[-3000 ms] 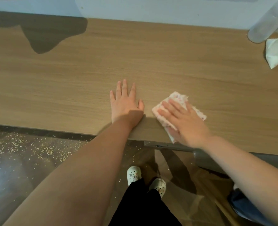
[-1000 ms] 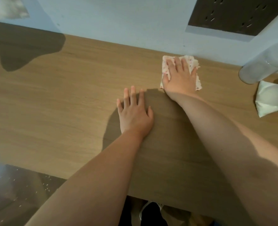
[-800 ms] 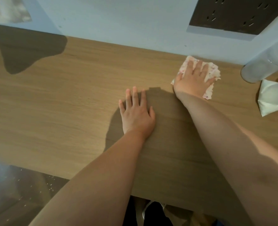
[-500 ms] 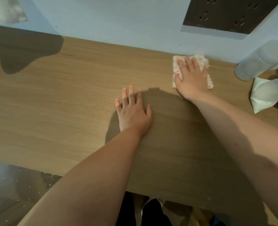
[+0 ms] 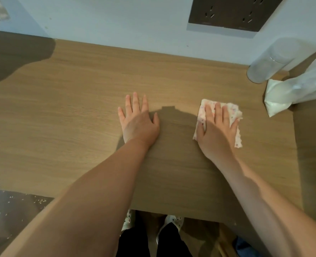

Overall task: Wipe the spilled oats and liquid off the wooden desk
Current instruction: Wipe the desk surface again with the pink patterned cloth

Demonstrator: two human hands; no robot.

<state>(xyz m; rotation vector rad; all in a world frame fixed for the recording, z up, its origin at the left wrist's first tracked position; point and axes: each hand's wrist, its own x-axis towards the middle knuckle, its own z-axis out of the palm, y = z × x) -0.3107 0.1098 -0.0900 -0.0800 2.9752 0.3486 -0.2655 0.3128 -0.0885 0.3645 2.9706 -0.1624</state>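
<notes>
Right hand (image 5: 217,130) grip flat, fingers spread, pressing spotted cloth (image 5: 235,113) onto worktop (image 5: 61,117). Left hand (image 5: 138,121) grip wide, empty, palm down just left of cloth.

Desk (image 5: 79,127): wood-grain top, matt, smooth, under both my palms. Cloth (image 5: 235,112): soft woven fabric, white with small coloured specks, frayed edge, flat beneath my right-hand fingers (image 5: 218,112). Container (image 5: 270,62): frosted translucent plastic, beyond my right fingertips. Bag (image 5: 290,91): glossy white plastic film, crinkled, right of them. Wall (image 5: 116,21): matt painted finish. Floor (image 5: 14,216): glossy, dark, scattered with pale grains.
</notes>
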